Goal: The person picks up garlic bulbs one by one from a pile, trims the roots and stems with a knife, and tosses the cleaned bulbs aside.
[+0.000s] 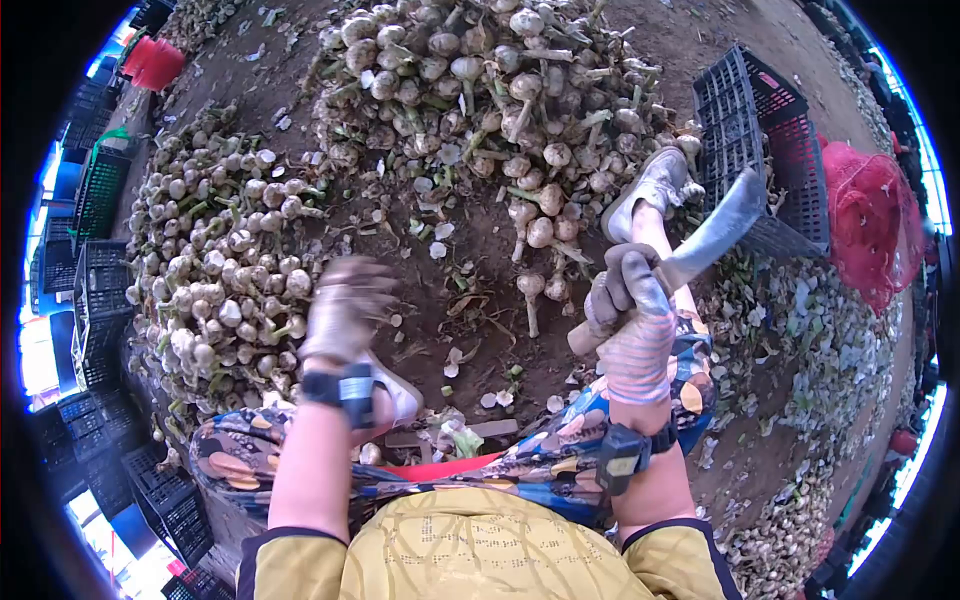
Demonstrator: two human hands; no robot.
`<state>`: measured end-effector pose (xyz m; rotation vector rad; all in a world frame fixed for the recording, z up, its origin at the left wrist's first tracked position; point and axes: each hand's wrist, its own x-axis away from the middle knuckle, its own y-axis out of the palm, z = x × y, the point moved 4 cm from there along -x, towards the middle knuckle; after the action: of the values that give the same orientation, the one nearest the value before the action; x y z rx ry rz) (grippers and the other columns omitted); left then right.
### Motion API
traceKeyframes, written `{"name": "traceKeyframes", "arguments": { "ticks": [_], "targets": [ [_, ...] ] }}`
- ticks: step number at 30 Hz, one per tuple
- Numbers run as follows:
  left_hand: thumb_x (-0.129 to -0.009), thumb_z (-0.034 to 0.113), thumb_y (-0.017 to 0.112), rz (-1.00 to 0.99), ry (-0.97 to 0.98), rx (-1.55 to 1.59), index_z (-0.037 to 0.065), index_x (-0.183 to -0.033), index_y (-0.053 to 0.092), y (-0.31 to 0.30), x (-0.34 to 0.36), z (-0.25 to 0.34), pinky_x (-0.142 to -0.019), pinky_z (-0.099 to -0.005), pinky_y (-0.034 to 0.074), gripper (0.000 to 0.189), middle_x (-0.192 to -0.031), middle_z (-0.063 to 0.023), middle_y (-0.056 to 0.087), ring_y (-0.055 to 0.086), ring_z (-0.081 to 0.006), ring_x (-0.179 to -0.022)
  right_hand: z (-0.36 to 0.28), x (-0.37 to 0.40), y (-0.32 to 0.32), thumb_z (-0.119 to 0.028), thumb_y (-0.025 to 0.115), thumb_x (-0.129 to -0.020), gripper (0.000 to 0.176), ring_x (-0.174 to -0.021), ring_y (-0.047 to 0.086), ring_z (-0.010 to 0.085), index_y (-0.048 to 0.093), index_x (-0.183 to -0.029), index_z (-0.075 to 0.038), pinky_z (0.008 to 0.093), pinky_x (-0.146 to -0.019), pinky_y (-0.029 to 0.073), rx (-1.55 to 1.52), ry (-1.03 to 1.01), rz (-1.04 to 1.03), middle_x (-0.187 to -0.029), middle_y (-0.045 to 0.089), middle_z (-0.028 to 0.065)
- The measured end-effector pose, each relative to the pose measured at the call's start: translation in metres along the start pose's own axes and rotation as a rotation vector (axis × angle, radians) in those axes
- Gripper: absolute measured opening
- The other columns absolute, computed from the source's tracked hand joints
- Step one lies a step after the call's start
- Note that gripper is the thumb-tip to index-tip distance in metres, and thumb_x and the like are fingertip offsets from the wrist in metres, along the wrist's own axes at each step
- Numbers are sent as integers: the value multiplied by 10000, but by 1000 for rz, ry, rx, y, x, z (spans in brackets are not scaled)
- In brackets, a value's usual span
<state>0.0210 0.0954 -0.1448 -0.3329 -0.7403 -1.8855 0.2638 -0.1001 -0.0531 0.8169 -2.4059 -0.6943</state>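
My left hand point(345, 308), in a dirty glove and blurred by motion, is over bare soil beside the left garlic pile point(225, 270). Its fingers look stretched out, with nothing visible in them. My right hand point(635, 310), in a striped glove, is wrapped round the wooden handle of a curved knife point(720, 230). The broad blade points up and right, towards a black crate. Ahead lies a large heap of garlic bulbs point(450, 70) with stems on. One garlic bulb point(530, 287) with its stem lies on the soil between my hands.
A black plastic crate point(730, 110) lies tipped at the right, next to a red mesh sack point(865, 220). Garlic skins and trimmings point(810, 350) litter the right side. Stacked black crates point(100, 300) line the left. My shoes point(650, 185) rest near the garlic.
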Motion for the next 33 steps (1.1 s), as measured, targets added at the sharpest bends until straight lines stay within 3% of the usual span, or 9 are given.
{"name": "traceKeyframes", "arguments": {
  "ticks": [2, 5, 7, 8, 12, 17, 21, 26, 33],
  "targets": [
    [-831, 275, 612, -159, -385, -298, 31, -1157, 478, 53, -35, -85, -679, -333, 509, 429, -972, -131, 604, 605, -225, -878, -4, 0, 0, -171, 589, -869, 140, -440, 303, 72, 553, -869, -36, 217, -405, 267, -15, 3, 16, -559, 342, -38],
    [-718, 295, 703, -189, -3, -1184, 43, -1295, 353, 124, -53, -161, -783, -394, 506, 721, -1030, -179, 572, 603, -307, -964, -8, 2, 5, -193, 612, -858, 184, -453, 372, 88, 542, -887, -25, 218, -422, 309, -6, 2, 24, -581, 406, -7],
    [-655, 257, 742, -160, -81, -1548, 71, -1312, 312, 146, -67, -198, -847, -403, 489, 807, -1166, -223, 489, 575, -341, -1017, -8, 4, 8, -180, 623, -851, 191, -464, 414, 88, 538, -898, -15, 204, -430, 336, -12, 67, 76, -580, 425, -5],
    [-649, 229, 744, -181, -265, -1557, 87, -1303, 312, 150, -77, -201, -862, -401, 482, 797, -1282, -221, 393, 553, -350, -1049, -9, 3, 11, -172, 633, -845, 186, -473, 443, 81, 543, -898, -18, 198, -436, 363, -13, 107, 51, -586, 454, -7],
    [-665, 10, 634, -220, 0, -760, 51, -1275, 389, 62, -154, -345, -850, -299, 457, 659, -1090, -154, 574, 582, -233, -979, -2, 2, 5, -184, 638, -849, 177, -434, 397, 64, 545, -871, -35, 203, -385, 291, 212, 154, 112, -535, 384, -38],
    [-693, -101, 481, -276, -286, -307, 34, -1361, 289, 96, -46, -132, -850, -261, 444, 707, -1157, -80, 533, 537, -167, -1014, 7, -3, 9, -70, 624, -838, 52, -544, 440, 6, 598, -871, -40, 172, -476, 347, 513, 155, -119, -600, 502, -65],
    [-694, 20, 666, -508, -71, -367, 57, -1176, 452, 117, 23, -13, -811, -246, 454, 528, -1030, -3, 575, 568, -105, -887, 32, -1, 16, -187, 635, -732, 162, -643, 570, 355, 592, -857, -95, 405, -556, 452, 1331, -197, -385, -665, 578, 170],
    [-738, 205, 659, -591, 297, -921, 61, -1056, 502, 98, 63, 24, -1008, -350, 340, 383, -932, -21, 596, 569, -168, -900, 48, 21, 38, -204, 668, -676, 246, -709, 600, 347, 596, -888, -102, 411, -607, 478, 1342, -212, -641, -722, 601, 151],
    [-634, 102, 752, -486, 274, -919, 24, -1020, 505, 101, 92, 35, -682, -261, 483, 465, -806, -31, 603, 577, -106, -723, 61, 24, 41, -180, 678, -625, 264, -737, 600, 348, 593, -860, -92, 406, -620, 483, 1356, -385, -715, -766, 608, 149]
  ]
}}
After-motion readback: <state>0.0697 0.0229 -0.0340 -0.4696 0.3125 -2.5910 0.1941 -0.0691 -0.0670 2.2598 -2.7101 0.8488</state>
